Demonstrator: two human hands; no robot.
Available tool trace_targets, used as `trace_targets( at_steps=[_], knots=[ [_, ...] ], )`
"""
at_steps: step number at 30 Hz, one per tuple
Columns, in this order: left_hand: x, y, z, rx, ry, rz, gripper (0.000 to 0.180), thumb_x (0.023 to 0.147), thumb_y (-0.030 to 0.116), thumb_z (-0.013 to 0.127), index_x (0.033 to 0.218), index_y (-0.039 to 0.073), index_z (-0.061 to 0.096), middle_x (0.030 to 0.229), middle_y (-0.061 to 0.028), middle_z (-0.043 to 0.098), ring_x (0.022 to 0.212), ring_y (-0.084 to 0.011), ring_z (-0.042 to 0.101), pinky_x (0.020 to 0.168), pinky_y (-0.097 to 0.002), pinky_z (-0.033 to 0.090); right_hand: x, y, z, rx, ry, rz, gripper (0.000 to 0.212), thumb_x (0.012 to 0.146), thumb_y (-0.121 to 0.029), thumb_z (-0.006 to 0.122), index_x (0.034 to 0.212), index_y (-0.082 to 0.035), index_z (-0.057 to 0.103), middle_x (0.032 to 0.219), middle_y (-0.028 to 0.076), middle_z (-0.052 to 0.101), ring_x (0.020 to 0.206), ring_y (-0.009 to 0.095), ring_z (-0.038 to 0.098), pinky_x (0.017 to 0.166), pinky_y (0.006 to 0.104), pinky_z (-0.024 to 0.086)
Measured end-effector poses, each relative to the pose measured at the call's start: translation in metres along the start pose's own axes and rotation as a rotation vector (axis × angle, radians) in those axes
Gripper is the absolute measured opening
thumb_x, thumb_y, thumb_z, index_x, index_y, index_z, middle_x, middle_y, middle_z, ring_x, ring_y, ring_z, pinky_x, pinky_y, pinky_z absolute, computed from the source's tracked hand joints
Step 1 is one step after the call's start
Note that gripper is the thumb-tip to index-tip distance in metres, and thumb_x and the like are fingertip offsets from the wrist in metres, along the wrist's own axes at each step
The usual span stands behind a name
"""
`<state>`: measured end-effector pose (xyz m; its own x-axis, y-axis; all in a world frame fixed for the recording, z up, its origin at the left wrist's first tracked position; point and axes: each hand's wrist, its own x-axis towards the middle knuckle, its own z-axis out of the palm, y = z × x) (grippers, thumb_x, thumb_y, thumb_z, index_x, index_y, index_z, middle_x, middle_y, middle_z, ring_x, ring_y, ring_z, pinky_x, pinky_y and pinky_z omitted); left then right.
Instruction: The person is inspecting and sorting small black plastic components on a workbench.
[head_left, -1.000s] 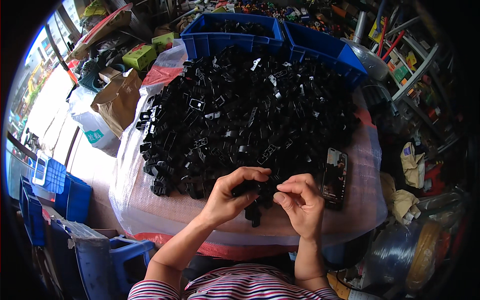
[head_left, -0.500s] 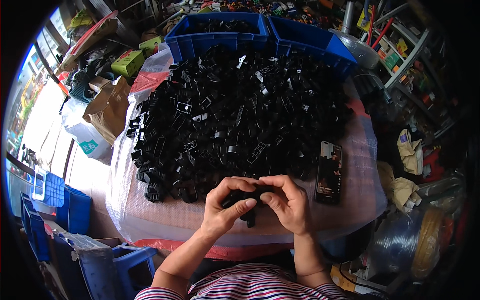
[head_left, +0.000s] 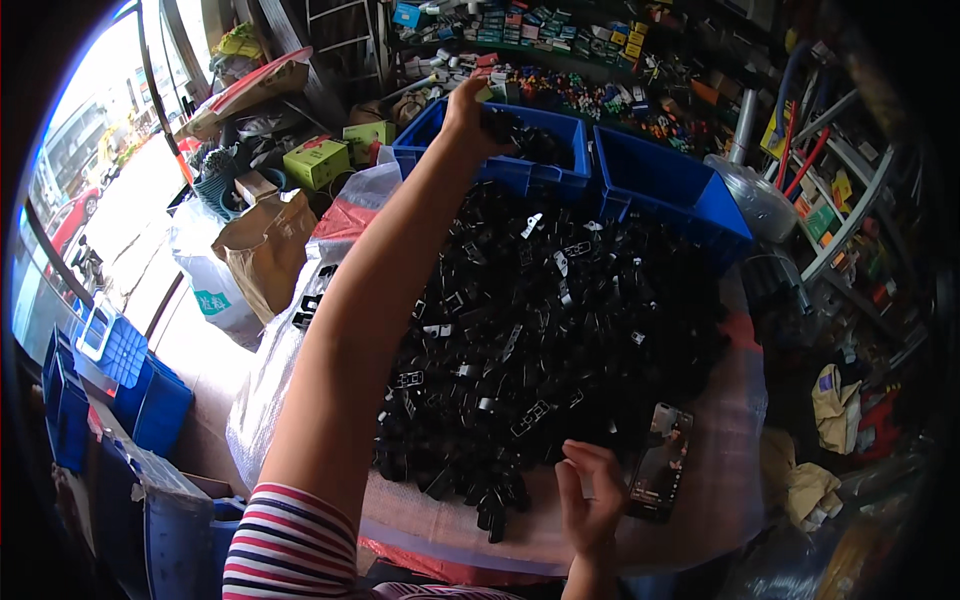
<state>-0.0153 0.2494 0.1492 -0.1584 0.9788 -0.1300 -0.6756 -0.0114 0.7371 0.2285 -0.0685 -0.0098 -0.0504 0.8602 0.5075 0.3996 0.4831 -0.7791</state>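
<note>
A large heap of small black plastic parts lies in front of me. My left hand is stretched far over it, at the left blue crate, which contains more black parts. Those parts lie right beside the hand; its fingers are partly hidden, so whether it holds one cannot be made out. Low at the heap's near edge, my right hand is raised with thumb and forefinger apart and nothing visible between them. Just right of it lies a phone with its screen lit.
A second blue crate stands at the far right of the heap. Woven plastic sheeting lies under the parts. To the left are a brown paper bag and a green box; a metal rack stands to the right.
Both hands were together around a black part near the front edge. The left hand has since reached out to the far left crate, while the right stayed near. The view has tilted upward.
</note>
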Motion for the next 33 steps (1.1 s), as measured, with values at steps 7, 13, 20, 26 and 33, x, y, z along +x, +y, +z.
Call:
trace_targets(
  at_steps=[7, 13, 20, 26, 33],
  knots=[
    [-0.008, 0.006, -0.062, 0.988, -0.372, 0.407, 0.039, 0.08, 0.035, 0.062, 0.114, 0.015, 0.059, 0.109, -0.0087, 0.059, 0.096, -0.0253, 0.057, 0.08, -0.0451, 0.045, 0.005, -0.002, -0.004, -0.041, -0.068, -0.037, 0.013, 0.08, -0.001, 0.066, 0.093, -0.001, 0.063, 0.092, 0.012, 0.065, 0.082, 0.023, 0.063, 0.072, 0.0298, 0.051],
    [-0.15, -0.044, -0.148, 2.118, -0.209, 0.299, 0.046, 0.073, 0.036, 0.069, 0.109, 0.009, 0.061, 0.108, -0.0066, 0.061, 0.093, -0.0248, 0.06, 0.079, -0.0376, 0.048, 0.001, 0.002, -0.005, -0.014, -0.04, -0.134, 0.012, 0.081, 0.0, 0.064, 0.093, 0.0, 0.063, 0.09, 0.012, 0.065, 0.081, 0.022, 0.063, 0.072, 0.0285, 0.05],
    [-0.196, -0.057, -0.19, 1.687, -0.116, 0.739, 0.032, 0.077, 0.009, 0.062, 0.109, 0.008, 0.06, 0.09, -0.0101, 0.058, 0.084, -0.0275, 0.059, 0.071, -0.0371, 0.046, -0.03, 0.015, -0.05, -0.113, 0.231, 0.05, 0.013, 0.087, -0.002, 0.059, 0.1, 0.002, 0.061, 0.091, 0.008, 0.063, 0.07, 0.011, 0.056, 0.066, 0.0207, 0.045],
    [-0.242, -0.081, -0.127, 1.314, -0.229, 0.626, 0.024, 0.077, 0.008, 0.069, 0.099, 0.004, 0.061, 0.085, -0.0062, 0.061, 0.068, -0.0109, 0.055, 0.058, -0.0244, 0.042, -0.02, 0.018, -0.042, -0.371, 0.0, -0.037, 0.014, 0.081, 0.004, 0.062, 0.094, 0.001, 0.063, 0.087, 0.011, 0.061, 0.073, 0.02, 0.06, 0.063, 0.0276, 0.048],
    [-0.292, -0.122, -0.11, 0.736, -0.339, -0.05, 0.021, 0.086, 0.02, 0.066, 0.082, 0.006, 0.05, 0.065, 0.0034, 0.049, 0.05, -0.0029, 0.045, 0.045, -0.0181, 0.036, 0.0, 0.012, -0.014, -0.407, -0.286, -0.14, 0.027, 0.071, 0.003, 0.068, 0.096, 0.0, 0.059, 0.09, 0.011, 0.056, 0.083, 0.031, 0.057, 0.069, 0.037, 0.048]
  ],
)
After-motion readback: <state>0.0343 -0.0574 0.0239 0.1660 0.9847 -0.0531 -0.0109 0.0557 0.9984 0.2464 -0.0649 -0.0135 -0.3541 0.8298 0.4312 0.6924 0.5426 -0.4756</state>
